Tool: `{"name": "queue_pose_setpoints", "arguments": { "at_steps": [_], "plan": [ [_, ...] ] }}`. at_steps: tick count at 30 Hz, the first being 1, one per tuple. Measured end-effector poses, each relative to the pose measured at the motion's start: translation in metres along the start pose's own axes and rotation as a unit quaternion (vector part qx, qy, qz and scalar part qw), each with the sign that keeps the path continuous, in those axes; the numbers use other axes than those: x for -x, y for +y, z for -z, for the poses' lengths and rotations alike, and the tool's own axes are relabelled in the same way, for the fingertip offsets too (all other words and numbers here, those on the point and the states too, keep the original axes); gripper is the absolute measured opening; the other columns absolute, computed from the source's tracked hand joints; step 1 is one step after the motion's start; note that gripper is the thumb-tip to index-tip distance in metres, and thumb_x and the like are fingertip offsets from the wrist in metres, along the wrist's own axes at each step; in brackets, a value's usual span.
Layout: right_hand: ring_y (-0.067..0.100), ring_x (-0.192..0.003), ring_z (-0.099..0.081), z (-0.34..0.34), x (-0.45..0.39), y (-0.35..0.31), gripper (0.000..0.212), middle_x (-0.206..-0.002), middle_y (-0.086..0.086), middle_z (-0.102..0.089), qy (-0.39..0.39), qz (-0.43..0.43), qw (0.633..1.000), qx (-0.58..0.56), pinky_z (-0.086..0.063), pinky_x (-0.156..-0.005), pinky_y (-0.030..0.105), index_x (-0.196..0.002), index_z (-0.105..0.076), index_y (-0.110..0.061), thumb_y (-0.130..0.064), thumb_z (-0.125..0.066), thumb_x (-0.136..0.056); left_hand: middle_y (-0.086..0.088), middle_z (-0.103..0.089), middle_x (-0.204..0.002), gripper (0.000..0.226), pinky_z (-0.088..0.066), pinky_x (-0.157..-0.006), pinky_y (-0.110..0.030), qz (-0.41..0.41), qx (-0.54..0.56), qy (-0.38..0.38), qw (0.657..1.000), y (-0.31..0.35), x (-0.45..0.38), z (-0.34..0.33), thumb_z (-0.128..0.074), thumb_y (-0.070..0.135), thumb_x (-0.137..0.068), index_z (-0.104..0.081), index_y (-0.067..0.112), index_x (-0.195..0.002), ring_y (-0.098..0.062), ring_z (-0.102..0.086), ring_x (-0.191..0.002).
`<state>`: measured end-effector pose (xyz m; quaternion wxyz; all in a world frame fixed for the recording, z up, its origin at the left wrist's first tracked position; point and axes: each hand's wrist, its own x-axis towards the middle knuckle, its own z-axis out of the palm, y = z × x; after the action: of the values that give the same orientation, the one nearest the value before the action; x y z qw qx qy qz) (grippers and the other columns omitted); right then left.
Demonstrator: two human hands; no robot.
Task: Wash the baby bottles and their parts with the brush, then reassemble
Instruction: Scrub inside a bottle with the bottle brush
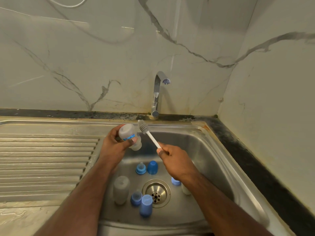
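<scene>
My left hand grips a cloudy baby bottle with a blue band, tilted above the sink basin. My right hand holds the white handle of a grey-headed bottle brush, whose head is beside the bottle, outside it. On the basin floor stand another cloudy bottle, a blue ring with teat, a blue cap, a second ring with teat and a second blue cap. Partly hidden under my right forearm are a blue part and a pale bottle.
A chrome tap rises behind the basin; no water runs from it. The drain is in the middle of the basin floor. A ribbed steel draining board lies to the left. Marble walls close in at the back and right.
</scene>
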<state>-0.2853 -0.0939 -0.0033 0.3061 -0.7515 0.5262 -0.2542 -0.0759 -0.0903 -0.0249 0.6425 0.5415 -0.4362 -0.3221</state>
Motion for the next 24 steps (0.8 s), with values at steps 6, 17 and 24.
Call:
{"name": "queue_pose_setpoints", "arguments": {
  "at_steps": [6,17,24],
  "plan": [
    [0.008,-0.069,-0.056,0.000,-0.001,0.003,0.036,-0.081,-0.010,-0.061,-0.035,-0.008,0.997,0.065,-0.045,-0.063,0.021,-0.139,-0.057,-0.034,-0.037,-0.044,-0.105,0.002,-0.067,-0.115,0.049,-0.058,-0.087,-0.036,0.015,0.065,0.017,0.998,0.005,0.002,0.001,-0.078,0.002,-0.082,-0.061,0.028,-0.120,-0.017,-0.065,-0.108],
    [0.007,-0.063,-0.053,-0.001,-0.001,0.002,0.028,-0.068,-0.011,-0.056,-0.028,-0.012,1.000,0.003,-0.043,-0.060,0.026,-0.127,-0.063,-0.032,-0.035,-0.047,-0.104,-0.009,-0.066,-0.121,0.038,-0.063,-0.082,-0.035,0.069,0.207,0.013,0.976,0.015,0.004,0.002,-0.070,-0.001,-0.086,-0.061,0.018,-0.118,-0.026,-0.068,-0.112],
    [0.011,-0.068,-0.057,0.004,0.001,0.002,0.033,-0.070,-0.008,-0.057,0.016,-0.006,0.999,-0.028,-0.055,-0.070,0.037,-0.134,-0.059,-0.035,-0.037,-0.047,-0.104,-0.012,-0.059,-0.130,0.050,-0.059,-0.089,-0.048,0.110,0.265,0.023,0.958,0.014,0.001,0.003,-0.065,0.005,-0.095,-0.046,0.021,-0.137,-0.034,-0.068,-0.111]
  ]
}}
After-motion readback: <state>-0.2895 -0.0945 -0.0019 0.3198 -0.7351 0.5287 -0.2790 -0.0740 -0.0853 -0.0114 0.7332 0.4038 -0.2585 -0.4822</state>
